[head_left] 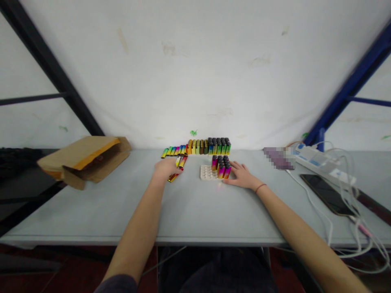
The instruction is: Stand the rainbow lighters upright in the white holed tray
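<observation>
My left hand [165,169] is curled over shiny lighters that lie loose left of the middle. Its fingers are partly hidden; a red and gold lighter [173,178] shows at the fingertips, and another lighter [183,161] lies just beyond. A pale tray with round holes [206,173] sits on the table. Pink, purple and orange lighters with black tops [224,169] stand upright in its right part, while the holes at left show bare. My right hand [242,175], fingers spread, rests on the table against the tray's right side, holding nothing.
Behind the tray stand upright black-topped lighters [219,145] and yellowish ones [197,146]. Rainbow-coloured lighters [174,151] lie in a row beside them. An open cardboard box [88,156] is at left. At right are a phone [326,194], a power strip [324,165] and tangled white cables.
</observation>
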Action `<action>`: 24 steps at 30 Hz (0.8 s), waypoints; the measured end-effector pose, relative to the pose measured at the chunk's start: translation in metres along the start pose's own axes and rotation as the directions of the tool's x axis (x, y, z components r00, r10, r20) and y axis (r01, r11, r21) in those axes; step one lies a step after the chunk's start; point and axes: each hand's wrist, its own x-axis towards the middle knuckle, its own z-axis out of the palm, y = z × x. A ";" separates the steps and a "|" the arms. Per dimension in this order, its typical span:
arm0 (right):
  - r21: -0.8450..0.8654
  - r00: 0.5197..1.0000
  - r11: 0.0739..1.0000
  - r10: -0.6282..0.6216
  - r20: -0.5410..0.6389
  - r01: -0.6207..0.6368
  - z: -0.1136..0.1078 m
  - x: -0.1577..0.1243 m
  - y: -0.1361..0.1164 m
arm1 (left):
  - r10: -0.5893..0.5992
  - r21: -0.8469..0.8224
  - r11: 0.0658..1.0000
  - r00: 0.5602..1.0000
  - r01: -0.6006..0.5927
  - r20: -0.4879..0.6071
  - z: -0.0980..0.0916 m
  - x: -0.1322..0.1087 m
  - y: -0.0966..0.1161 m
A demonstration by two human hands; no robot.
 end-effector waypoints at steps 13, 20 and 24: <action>-0.010 1.000 1.000 -0.013 -0.006 0.013 0.002 0.001 0.002 | 0.260 0.257 0.910 0.931 -0.325 0.256 0.047 -0.024 0.025; -0.014 1.000 1.000 -0.021 -0.010 0.020 0.001 0.001 0.001 | 0.119 -0.127 0.988 0.968 -0.092 0.221 0.080 -0.025 0.020; -0.006 1.000 1.000 -0.020 -0.005 0.020 0.001 0.001 0.001 | 0.125 -0.217 0.972 0.980 -0.089 0.157 0.091 -0.024 0.012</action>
